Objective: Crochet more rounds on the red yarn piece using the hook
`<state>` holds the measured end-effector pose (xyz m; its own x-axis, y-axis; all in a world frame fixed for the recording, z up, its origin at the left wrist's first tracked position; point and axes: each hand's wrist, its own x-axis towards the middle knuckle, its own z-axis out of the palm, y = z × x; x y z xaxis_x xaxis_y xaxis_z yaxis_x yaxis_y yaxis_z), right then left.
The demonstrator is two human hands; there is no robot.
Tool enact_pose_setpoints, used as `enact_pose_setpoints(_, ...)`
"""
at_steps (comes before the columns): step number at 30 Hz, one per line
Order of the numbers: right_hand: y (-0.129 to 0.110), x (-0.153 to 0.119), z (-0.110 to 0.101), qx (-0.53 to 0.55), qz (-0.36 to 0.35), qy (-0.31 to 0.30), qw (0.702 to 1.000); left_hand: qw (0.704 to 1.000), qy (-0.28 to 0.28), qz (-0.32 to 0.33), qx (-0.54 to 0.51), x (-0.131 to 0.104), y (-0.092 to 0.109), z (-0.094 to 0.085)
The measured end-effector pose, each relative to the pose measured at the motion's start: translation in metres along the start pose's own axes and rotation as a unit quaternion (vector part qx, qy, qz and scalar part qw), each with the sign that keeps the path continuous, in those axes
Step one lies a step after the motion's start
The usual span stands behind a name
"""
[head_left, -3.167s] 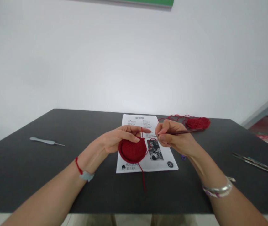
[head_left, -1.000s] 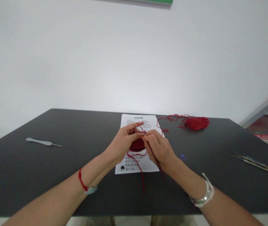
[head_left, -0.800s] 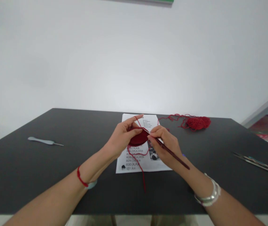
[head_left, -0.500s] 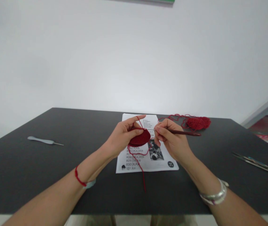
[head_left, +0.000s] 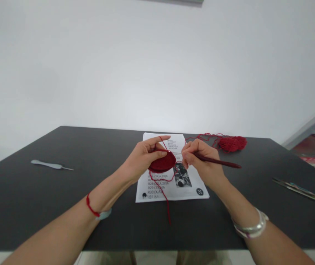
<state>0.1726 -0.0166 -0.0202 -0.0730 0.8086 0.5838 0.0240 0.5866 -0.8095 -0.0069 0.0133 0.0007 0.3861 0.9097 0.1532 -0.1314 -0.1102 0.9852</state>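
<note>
Right hand (head_left: 205, 170), pinching a hook (head_left: 225, 162), sits farther than a second ago from the left hand (head_left: 140, 157), clamped on red crochet (head_left: 163, 163).

You face a plain white wall (head_left: 157, 73), brightest low at the centre and greyer towards its upper corners. Your worktop (head_left: 49, 206) is dark, wide and flat, its far edge running along the wall. At the top of your view, only the lower edge of a panel (head_left: 185, 1) shows. To your right, a slanting grey frame (head_left: 313, 127) borders blurred red material (head_left: 314, 147). Pale floor (head_left: 156, 258) shows beneath.
</note>
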Motion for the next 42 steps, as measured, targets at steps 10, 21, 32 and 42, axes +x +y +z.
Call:
enact_pose_setpoints(10,0.003,0.004,0.007,0.239,0.103,0.002,0.966,0.999,-0.019,-0.018,-0.026,0.001,0.0,0.001)
enact_pose_setpoints(21,0.013,-0.004,0.022,0.163,0.039,0.068,0.983,0.993,-0.013,-0.06,-0.104,0.0,0.0,0.009)
enact_pose_setpoints(32,0.02,-0.009,0.014,-0.317,-0.281,-0.014,0.906,0.977,0.001,-0.117,-0.18,-0.001,0.001,0.014)
enact_pose_setpoints(42,0.009,0.001,0.005,0.067,-0.003,0.0,0.998,0.974,-0.019,-0.147,-0.173,0.004,0.005,-0.008)
